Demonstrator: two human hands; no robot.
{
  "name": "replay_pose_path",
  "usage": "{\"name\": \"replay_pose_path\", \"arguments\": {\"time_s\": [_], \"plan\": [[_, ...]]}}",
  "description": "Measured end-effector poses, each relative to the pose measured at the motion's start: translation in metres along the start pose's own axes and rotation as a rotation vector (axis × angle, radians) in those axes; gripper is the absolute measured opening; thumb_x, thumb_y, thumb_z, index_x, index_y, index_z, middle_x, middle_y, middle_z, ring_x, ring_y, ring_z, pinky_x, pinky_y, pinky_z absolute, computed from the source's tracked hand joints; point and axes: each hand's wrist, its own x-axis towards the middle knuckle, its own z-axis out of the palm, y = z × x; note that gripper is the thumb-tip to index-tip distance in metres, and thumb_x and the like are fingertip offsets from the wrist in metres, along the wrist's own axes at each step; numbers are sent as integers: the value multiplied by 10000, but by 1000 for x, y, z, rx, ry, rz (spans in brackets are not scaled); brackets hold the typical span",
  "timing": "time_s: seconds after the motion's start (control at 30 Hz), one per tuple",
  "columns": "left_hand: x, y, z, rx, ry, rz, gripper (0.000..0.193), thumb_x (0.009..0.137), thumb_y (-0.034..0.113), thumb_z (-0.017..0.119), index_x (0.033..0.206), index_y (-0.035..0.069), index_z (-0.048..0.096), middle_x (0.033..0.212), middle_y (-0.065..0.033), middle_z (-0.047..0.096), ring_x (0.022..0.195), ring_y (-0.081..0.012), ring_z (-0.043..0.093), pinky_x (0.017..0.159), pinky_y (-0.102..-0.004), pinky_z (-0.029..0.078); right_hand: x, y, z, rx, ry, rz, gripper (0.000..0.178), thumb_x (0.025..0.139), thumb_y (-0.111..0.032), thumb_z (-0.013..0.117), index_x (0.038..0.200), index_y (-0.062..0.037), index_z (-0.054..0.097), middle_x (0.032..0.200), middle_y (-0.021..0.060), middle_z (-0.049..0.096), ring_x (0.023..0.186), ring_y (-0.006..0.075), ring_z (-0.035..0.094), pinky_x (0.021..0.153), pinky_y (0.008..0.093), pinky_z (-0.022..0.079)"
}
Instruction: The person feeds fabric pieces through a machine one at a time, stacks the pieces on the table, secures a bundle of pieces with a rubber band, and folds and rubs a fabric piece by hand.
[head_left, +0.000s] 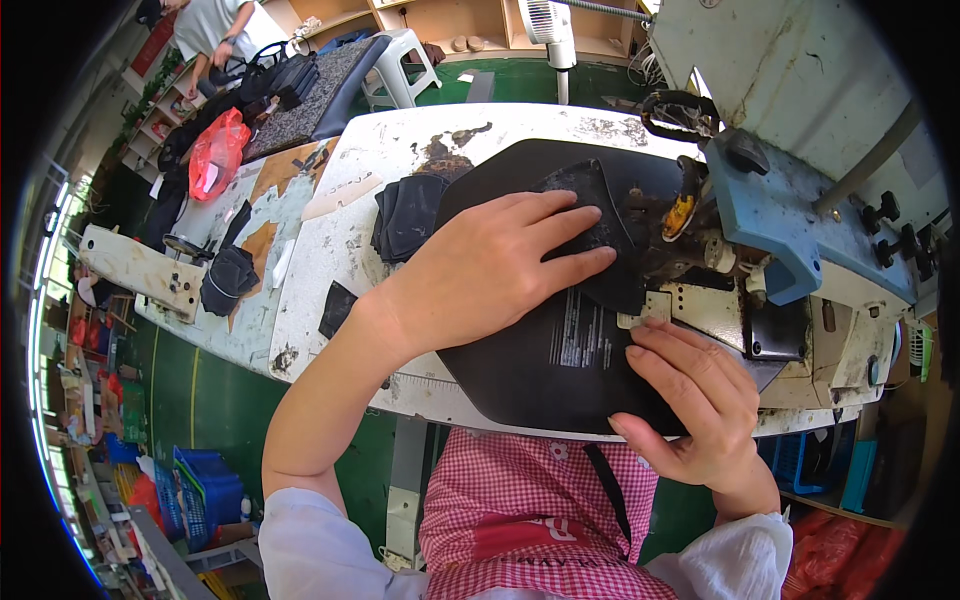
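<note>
My left hand [490, 262] lies palm down with its fingers spread over a small black cut piece [592, 180], which looks like leather or fabric. That piece rests on a large black board [520, 395] with cut corners and pale scuff lines. Fingertips of my right hand [695, 392] touch the board beside a small metal plate [652, 306], thumb apart and nothing gripped. Just beyond the hands stands an industrial sewing machine with a blue head [790, 210]; its needle area is hard to make out. Left of the board sits a stack of black pieces [408, 212].
A loose black piece [338, 308] lies on the worn white tabletop [325, 265]. Another machine arm [140, 270] and a red plastic bag [218, 155] are to the left. Farther back are a person [210, 40], a white stool [402, 70] and a fan [548, 28].
</note>
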Motion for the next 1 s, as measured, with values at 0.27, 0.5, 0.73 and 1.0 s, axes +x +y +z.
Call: {"name": "replay_pose_path", "arguments": {"time_s": [0.27,0.5,0.73,1.0], "plan": [[4,-1,2,141,10,-55,426,815,101,598,1238,116,652,1281,-115,608,1189,-301,588,960,-390,517,-3,2,-2,30,6,1,435,690,-220,849,1022,16,698,1058,156,689,963,313,696,824,369,569],[4,-3,-11,67,-45,-247,348,834,94,610,1176,86,680,1185,-127,619,1106,-307,626,908,-352,533,-3,-1,-8,143,47,42,333,697,-96,819,1003,-22,713,1009,115,694,818,251,691,686,328,553],[-66,53,-28,-320,158,-137,224,758,6,741,975,-3,685,1116,-183,660,1118,-390,635,919,-477,549,23,-11,-8,107,-23,-15,299,678,-4,780,968,-16,706,857,83,616,702,237,636,577,330,514],[-62,40,-28,-311,112,-49,224,752,28,764,938,-11,647,1061,-157,665,1070,-359,655,911,-451,553,65,-10,11,-149,-374,-235,199,714,-112,625,895,-35,594,797,67,468,732,218,585,617,357,515]]}}
